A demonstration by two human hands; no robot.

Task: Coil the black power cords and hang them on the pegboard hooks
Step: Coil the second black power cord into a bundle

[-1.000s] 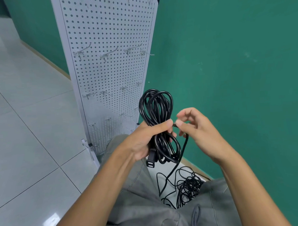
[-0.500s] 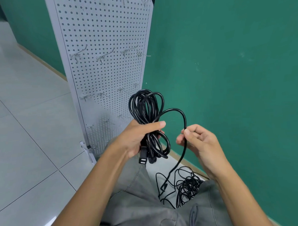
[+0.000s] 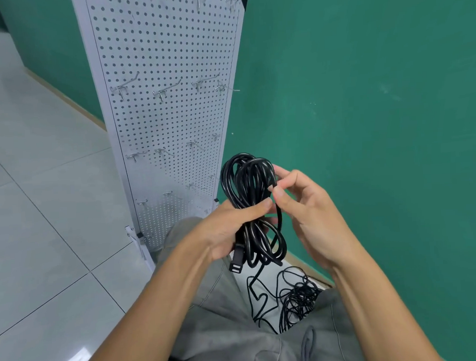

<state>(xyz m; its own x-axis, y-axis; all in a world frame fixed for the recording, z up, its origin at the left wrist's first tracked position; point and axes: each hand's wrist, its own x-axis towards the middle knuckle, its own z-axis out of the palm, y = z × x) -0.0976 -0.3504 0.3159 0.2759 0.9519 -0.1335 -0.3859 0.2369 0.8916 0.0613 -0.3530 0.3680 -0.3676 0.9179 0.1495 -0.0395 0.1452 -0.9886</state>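
The floor (image 3: 42, 216) is laid with pale glossy tiles divided by dark grout lines. The white pegboard stand (image 3: 168, 115) rests on it, its foot bracket (image 3: 137, 240) on the tiles. Right of that stand, close to the green wall's skirting, lies a loose tangle of black cord (image 3: 296, 300) (partly hidden behind grey trousers).

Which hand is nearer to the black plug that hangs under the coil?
Left. The left hand grips the coiled cord right above the plug, almost touching it. The right hand pinches a strand higher, to the plug's right.
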